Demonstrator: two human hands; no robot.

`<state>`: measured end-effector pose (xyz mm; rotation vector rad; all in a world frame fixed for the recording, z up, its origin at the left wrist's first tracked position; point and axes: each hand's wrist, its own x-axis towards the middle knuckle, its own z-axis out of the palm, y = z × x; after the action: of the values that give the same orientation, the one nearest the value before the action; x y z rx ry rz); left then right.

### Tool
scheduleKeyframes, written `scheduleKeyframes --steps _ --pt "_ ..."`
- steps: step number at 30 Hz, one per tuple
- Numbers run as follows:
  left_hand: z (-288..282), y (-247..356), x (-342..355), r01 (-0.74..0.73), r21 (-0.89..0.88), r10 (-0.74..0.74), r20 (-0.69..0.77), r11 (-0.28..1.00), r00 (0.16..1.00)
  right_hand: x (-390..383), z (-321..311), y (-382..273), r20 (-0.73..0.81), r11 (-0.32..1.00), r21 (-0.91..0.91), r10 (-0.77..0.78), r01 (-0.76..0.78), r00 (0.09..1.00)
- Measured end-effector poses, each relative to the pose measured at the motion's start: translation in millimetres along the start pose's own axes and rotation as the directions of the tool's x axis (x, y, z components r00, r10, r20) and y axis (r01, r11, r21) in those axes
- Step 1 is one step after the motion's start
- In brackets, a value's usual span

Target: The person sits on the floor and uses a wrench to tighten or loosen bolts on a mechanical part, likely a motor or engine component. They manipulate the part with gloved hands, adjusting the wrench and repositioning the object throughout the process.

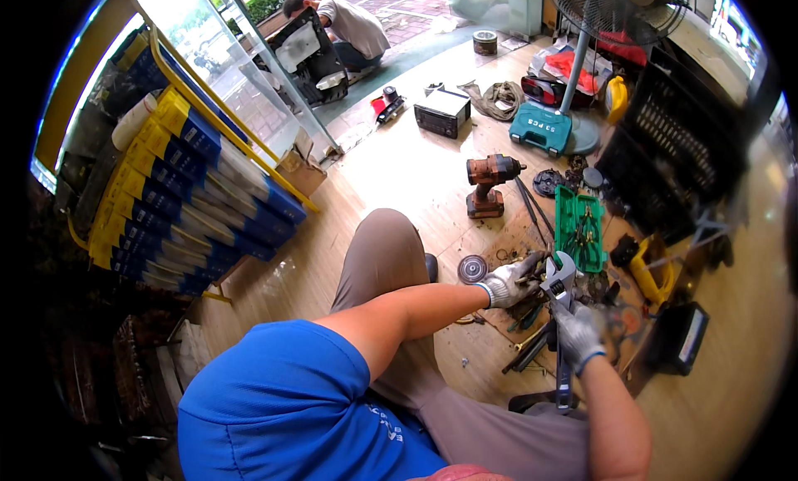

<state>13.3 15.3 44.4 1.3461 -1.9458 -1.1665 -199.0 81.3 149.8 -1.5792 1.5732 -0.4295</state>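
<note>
My right hand (579, 331), in a pale work glove, is wrapped round the handle of a large adjustable wrench (559, 280). The wrench stands with its jaw pointing away from me and its handle end by my thigh. Beside the jaw is my left hand (511, 284), also gloved, its dirty fingers curled in; what they hold is dark and cannot be made out. A round metal disc (472, 269) lies just left of that hand. Pliers-like tools and dark rods (529, 348) lie below my hands on a stained board.
An open green case (567, 217) lies beyond the wrench. Farther off are a cordless impact driver (490, 184), a teal toolbox (540, 128), a car stereo (442, 113) and a fan (623, 7). Black crates stand right, a yellow rack (154, 44) left. Another person (353, 28) crouches by the doorway.
</note>
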Motion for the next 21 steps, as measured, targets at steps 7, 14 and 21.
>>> scheduleKeyframes --steps 7,14,21 --pt "-2 2 2 -0.116 0.079 0.118 -0.019 0.990 0.993 1 -4 -5 0.099 0.920 0.212 0.316 -0.330 0.944" --pt "9 -7 9 -0.063 -0.060 0.062 -0.016 0.996 0.998 10 -17 26 0.150 0.992 0.009 0.126 -0.129 0.981" --pt "6 -3 5 -0.069 -0.030 0.069 -0.025 0.997 0.997 1 -26 -21 0.197 0.909 0.084 0.387 -0.409 0.901"
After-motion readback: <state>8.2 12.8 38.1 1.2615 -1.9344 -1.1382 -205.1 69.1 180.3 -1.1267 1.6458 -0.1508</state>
